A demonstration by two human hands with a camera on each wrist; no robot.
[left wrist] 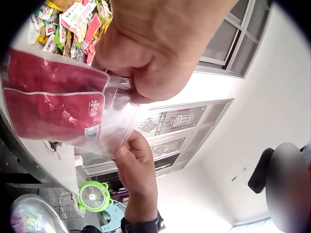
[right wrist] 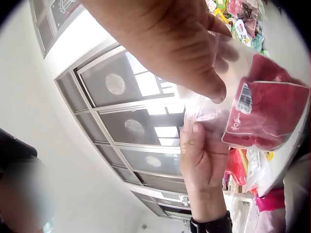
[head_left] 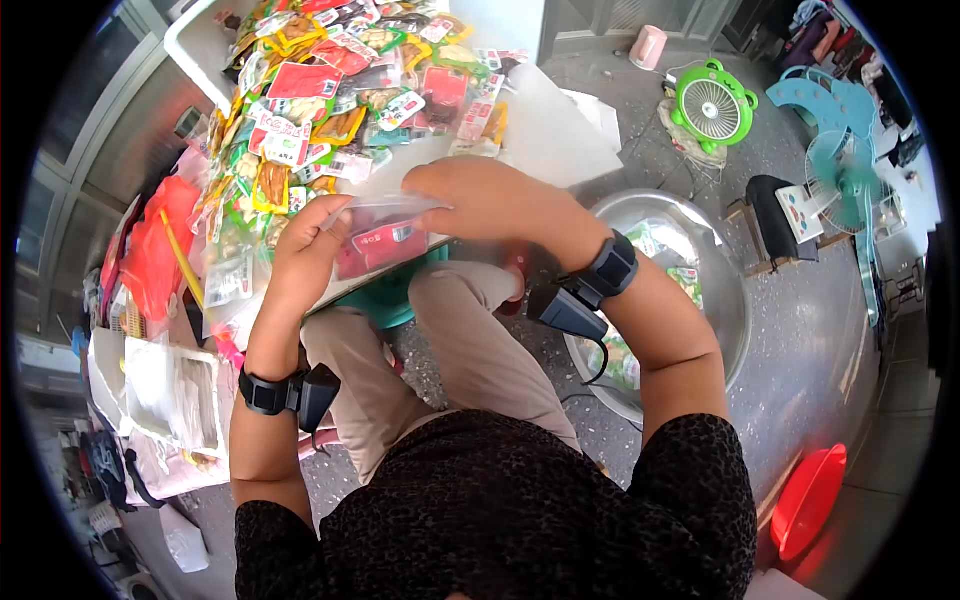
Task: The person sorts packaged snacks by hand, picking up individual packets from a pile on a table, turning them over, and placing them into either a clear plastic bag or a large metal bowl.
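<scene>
A clear plastic bag (head_left: 388,207) with red packets (head_left: 378,247) inside is held up between both hands, over the near edge of the table. My left hand (head_left: 300,255) pinches one top corner of the bag between thumb and fingers. At the opposite top corner my right hand (head_left: 490,198) grips the film, its thumb (right wrist: 216,92) lying along the outside. The bag's top edge stretches between the two hands, and the red packets fill its lower part. White lettering and a barcode label (right wrist: 244,98) show on one packet.
Behind the bag, a heap of colourful snack packets (head_left: 330,90) spreads from a white foam box (head_left: 190,55). A metal basin (head_left: 735,300) with green packets stands on the floor at right. A red plastic bag (head_left: 160,245) lies left, and a green fan (head_left: 714,105) stands farther back.
</scene>
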